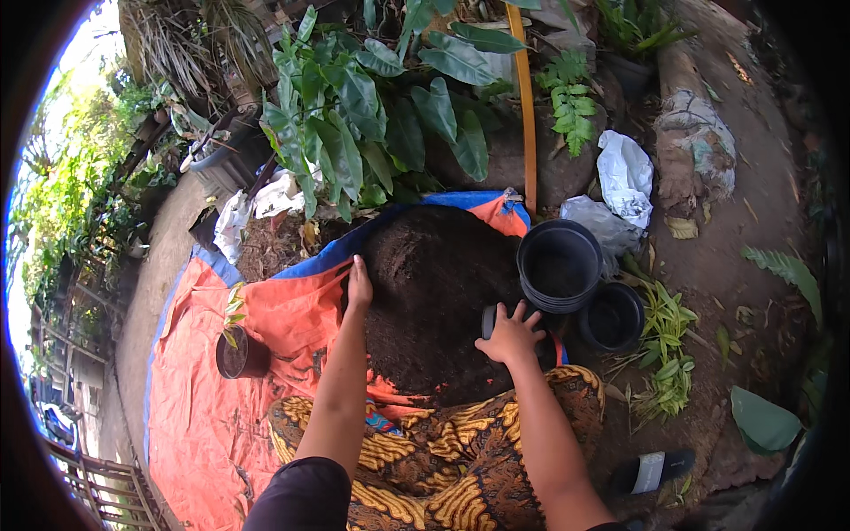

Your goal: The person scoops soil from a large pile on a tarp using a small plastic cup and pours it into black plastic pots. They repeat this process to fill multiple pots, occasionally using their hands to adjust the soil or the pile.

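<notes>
A mound of dark potting soil (445,285) lies on an orange tarp (192,411) with a blue border, in front of my knees. My left hand (360,287) is flat against the mound's left side, holding nothing. At the mound's right side my right hand (514,334) is spread over a small dark container (489,322), mostly hidden beneath the palm and fingers. Just beyond that hand stands a stack of black plastic plant pots (560,264). A smaller black pot (611,318) sits beside the stack. To the left, a potted seedling (243,352) stands on the tarp.
Cut leafy stems (666,345) lie on the ground at the right, near a dark sandal (654,471). White plastic bags (624,176) are behind the pots. A large leafy plant (372,106) and an orange-brown pole (524,106) rise at the far side.
</notes>
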A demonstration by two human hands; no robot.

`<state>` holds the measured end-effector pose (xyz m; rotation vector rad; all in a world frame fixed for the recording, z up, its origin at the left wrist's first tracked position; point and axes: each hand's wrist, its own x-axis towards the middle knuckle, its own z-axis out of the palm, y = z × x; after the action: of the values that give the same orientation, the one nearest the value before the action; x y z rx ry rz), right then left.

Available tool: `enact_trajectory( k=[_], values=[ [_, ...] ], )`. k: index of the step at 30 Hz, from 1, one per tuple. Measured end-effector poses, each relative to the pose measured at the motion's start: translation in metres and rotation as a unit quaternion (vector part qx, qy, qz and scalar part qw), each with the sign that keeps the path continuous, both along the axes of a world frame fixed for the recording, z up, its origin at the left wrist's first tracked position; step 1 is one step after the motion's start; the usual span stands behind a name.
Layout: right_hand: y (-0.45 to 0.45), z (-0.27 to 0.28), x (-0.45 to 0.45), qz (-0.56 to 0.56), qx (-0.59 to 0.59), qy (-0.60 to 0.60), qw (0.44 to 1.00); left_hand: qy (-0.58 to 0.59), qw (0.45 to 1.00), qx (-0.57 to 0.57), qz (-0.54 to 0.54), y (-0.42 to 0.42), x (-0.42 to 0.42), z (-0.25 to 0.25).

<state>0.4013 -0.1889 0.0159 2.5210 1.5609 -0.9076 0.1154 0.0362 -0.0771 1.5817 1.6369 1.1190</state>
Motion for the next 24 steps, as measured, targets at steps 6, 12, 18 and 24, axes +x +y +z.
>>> enact_trajectory(
  k=[6, 12, 18, 24],
  values=[
    [0.0, 0.0, 0.003, -0.009, -0.013, -0.01, 1.0, -0.137, 0.987, -0.027, -0.081, -0.022, 0.059, 0.026],
    [0.001, -0.008, 0.0, -0.042, 0.008, -0.009, 0.999, 0.166, 0.954, 0.123, -0.217, -0.073, 0.086, 0.029],
    [-0.011, 0.003, -0.003, -0.187, 0.025, -0.012, 0.982, 0.205, 0.935, 0.139, -0.252, -0.118, 0.055, 0.048],
    [-0.021, 0.007, -0.004, -0.219, -0.001, 0.017, 0.976, 0.279, 0.898, 0.116, -0.32, -0.142, -0.039, 0.074]
  ],
)
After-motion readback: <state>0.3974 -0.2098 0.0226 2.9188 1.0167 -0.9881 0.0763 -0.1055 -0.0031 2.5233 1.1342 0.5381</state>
